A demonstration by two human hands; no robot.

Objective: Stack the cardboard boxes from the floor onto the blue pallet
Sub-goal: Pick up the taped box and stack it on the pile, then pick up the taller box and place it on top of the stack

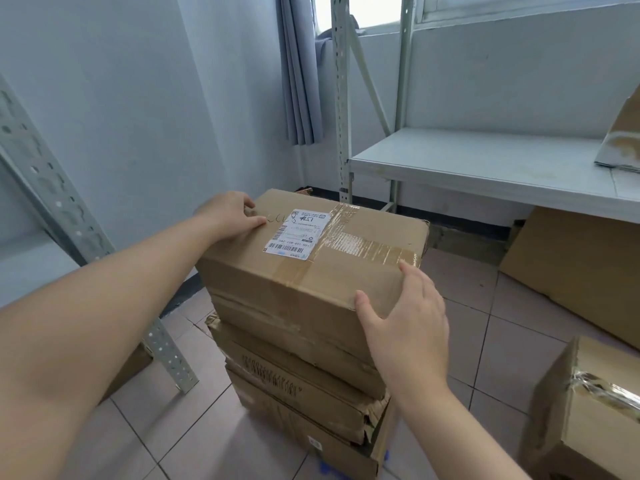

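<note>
A taped cardboard box [311, 268] with a white shipping label sits on top of a stack of cardboard boxes [301, 393]. My left hand [230, 213] lies on the box's far left top corner, fingers on the top face. My right hand [405, 317] presses flat against its near right corner, thumb on the front face. Both hands touch the top box. Only small bits of the blue pallet [327, 467] show under the stack's bottom box.
Another cardboard box [588, 410] stands on the tiled floor at the lower right. A flat cardboard sheet [575, 268] leans under a white metal shelf [485, 164] on the right. A perforated steel upright [62, 216] slants at the left. A grey curtain hangs behind.
</note>
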